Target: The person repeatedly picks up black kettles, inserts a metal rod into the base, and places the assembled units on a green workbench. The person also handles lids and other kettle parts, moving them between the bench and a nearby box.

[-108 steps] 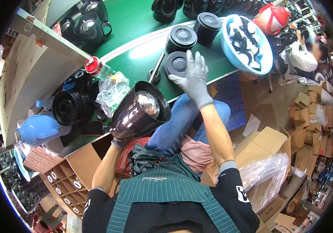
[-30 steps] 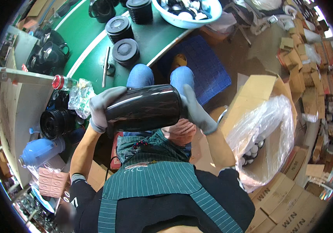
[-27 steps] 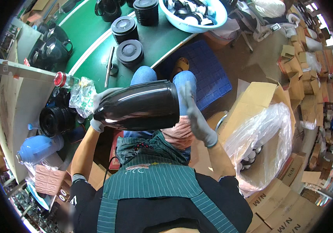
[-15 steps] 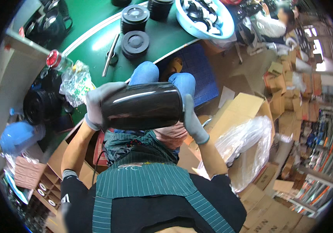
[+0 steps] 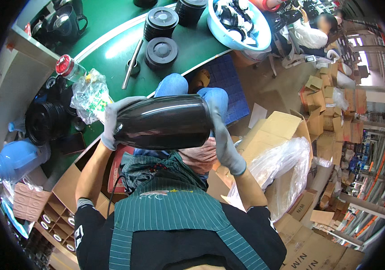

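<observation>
A large, glossy black tapered cylinder lies crosswise in front of me, above my lap. My left hand, in a grey glove, is closed round its narrower left end. At the wider right end, my gloved right hand presses along the rim, so the cylinder is held between both hands; some right fingertips are hidden behind it. Past my left hand, a crumpled clear plastic bag with green print sits near a red-lidded clear jar.
On the green table stand stacks of black ribbed discs, a metal rod and a light blue basin of small parts. An open carton with plastic film is at my right. Another person sits at the far right.
My left hand has shifted on the cylinder's narrow end, showing more of its taper. The right hand has changed its angle against the other end. The whole view has shifted slightly.
</observation>
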The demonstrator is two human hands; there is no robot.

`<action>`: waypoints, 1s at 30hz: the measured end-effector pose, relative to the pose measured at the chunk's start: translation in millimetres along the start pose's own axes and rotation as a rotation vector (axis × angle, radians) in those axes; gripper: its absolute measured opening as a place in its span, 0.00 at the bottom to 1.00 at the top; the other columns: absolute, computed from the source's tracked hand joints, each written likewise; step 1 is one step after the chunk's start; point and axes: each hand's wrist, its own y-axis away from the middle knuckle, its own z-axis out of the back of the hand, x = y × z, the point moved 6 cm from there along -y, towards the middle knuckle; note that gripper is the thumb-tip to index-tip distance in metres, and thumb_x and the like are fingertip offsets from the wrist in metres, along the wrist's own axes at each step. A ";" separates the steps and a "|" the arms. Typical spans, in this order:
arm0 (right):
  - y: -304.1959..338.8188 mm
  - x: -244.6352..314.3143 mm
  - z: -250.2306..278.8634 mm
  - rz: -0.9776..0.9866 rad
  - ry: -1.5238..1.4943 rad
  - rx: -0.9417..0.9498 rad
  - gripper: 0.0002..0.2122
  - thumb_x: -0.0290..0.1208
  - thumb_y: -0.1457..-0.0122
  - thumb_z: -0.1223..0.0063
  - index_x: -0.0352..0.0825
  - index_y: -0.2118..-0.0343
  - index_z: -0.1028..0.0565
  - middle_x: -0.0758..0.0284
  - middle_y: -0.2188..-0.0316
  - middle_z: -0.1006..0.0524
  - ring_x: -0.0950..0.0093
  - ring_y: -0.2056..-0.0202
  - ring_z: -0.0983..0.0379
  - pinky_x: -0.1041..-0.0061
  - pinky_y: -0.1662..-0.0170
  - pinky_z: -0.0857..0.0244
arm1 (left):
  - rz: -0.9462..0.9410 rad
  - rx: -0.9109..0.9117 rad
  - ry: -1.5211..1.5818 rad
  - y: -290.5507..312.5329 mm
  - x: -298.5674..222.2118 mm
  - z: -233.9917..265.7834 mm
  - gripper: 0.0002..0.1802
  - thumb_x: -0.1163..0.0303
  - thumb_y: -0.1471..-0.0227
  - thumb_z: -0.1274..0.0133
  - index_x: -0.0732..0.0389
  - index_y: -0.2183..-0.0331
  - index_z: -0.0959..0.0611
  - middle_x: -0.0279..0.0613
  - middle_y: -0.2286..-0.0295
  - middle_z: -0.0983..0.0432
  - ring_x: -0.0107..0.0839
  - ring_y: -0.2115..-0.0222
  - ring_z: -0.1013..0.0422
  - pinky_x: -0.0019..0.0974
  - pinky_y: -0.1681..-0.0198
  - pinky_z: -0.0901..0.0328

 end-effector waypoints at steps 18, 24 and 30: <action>-19.4 -6.9 69.0 -0.187 0.035 -0.022 0.25 0.37 0.34 0.41 0.33 0.36 0.24 0.59 0.42 0.20 0.72 0.42 0.24 0.70 0.36 0.33 | -0.429 0.307 -0.521 45.4 -1.5 -111.2 0.45 0.64 0.56 0.30 0.62 0.37 0.25 0.53 0.41 0.25 0.53 0.45 0.24 0.49 0.42 0.28; -18.6 -33.2 -8.3 0.225 0.535 -0.065 0.31 0.49 0.43 0.34 0.36 0.40 0.22 0.54 0.43 0.20 0.54 0.42 0.23 0.59 0.37 0.32 | -0.159 -0.337 -0.861 -49.0 55.7 -22.4 0.31 0.65 0.41 0.37 0.61 0.39 0.23 0.58 0.41 0.26 0.56 0.40 0.30 0.52 0.36 0.36; -26.1 -55.0 6.8 0.153 -0.099 -0.283 0.31 0.53 0.22 0.64 0.30 0.30 0.35 0.50 0.38 0.25 0.58 0.37 0.26 0.62 0.33 0.35 | 0.152 -0.479 -1.015 -101.0 140.9 42.2 0.32 0.58 0.36 0.44 0.60 0.35 0.25 0.59 0.45 0.22 0.56 0.48 0.22 0.53 0.44 0.28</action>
